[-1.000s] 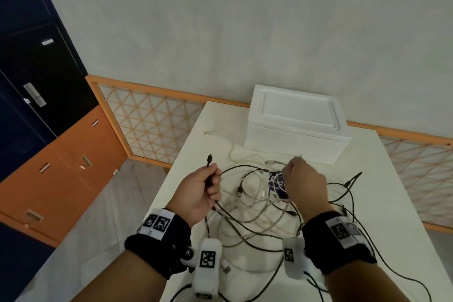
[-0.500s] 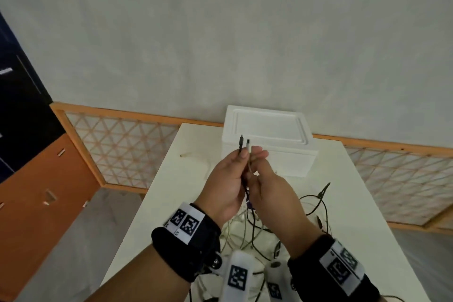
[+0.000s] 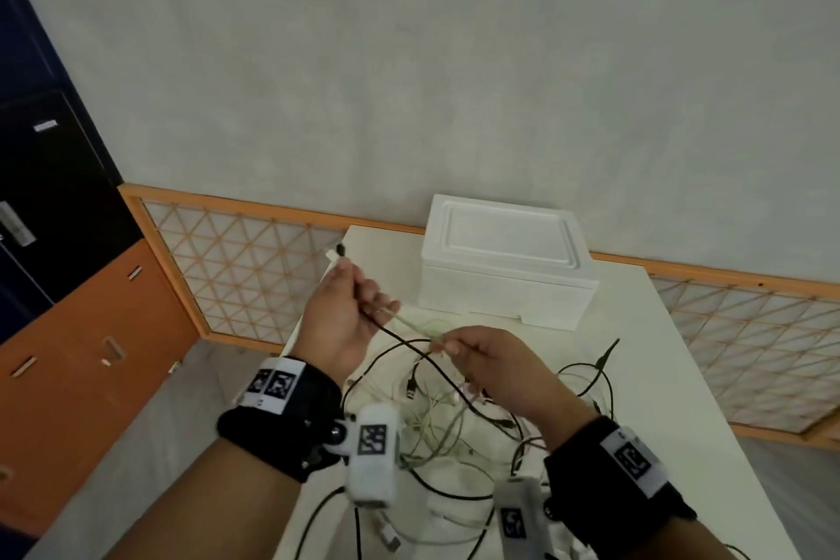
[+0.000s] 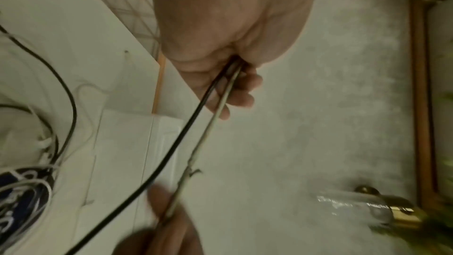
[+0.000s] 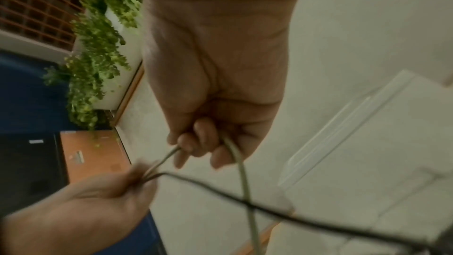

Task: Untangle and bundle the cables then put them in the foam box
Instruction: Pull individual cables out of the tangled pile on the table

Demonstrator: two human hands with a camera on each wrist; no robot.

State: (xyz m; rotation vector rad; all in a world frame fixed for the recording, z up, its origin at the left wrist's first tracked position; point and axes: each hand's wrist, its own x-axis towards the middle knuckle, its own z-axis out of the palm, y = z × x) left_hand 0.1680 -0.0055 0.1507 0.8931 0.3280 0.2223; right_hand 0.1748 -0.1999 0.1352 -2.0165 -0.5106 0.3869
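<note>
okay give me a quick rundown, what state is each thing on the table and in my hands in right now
foam box: lid on, closed
black cable: gripped by left hand, trailing into pile
white cable: stretched between left hand and right hand
cable pile: tangled on table

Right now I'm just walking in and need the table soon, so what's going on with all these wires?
A person is untangling cables. The left hand grips the ends of a black cable and a white cable; the right hand pinches the white one further along, drawing it taut. The rest of the tangle lies on the table. The foam box is closed.
</note>
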